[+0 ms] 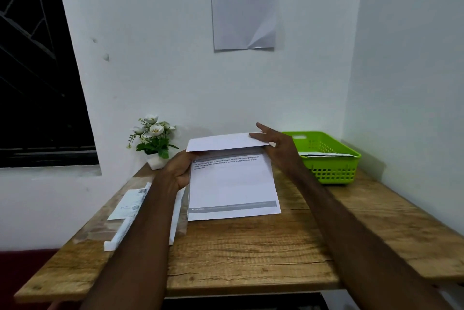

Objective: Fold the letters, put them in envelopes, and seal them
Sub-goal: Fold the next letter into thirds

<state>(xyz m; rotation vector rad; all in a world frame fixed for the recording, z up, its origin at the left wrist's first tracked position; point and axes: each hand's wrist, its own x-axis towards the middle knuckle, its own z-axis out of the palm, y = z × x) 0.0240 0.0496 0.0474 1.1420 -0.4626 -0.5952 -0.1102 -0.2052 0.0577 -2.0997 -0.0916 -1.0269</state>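
Both hands fold the letter (233, 184) at the counter's (251, 247) centre: left hand (179, 169) pinches the 9 o'clock edge, right hand (273, 141) pinches the turned-over top; align corners before creasing

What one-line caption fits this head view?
Both hands, left hand and right hand, fold a letter on a wooden table.

Both hands hold a white envelope (223, 142) above a printed letter (232, 189) on the wooden tabletop (251, 247); left hand (179, 169) grips its left end, right hand (275, 145) fingers (258, 137) pinch its right corner. A green basket (331, 159) sits just right of those fingers.
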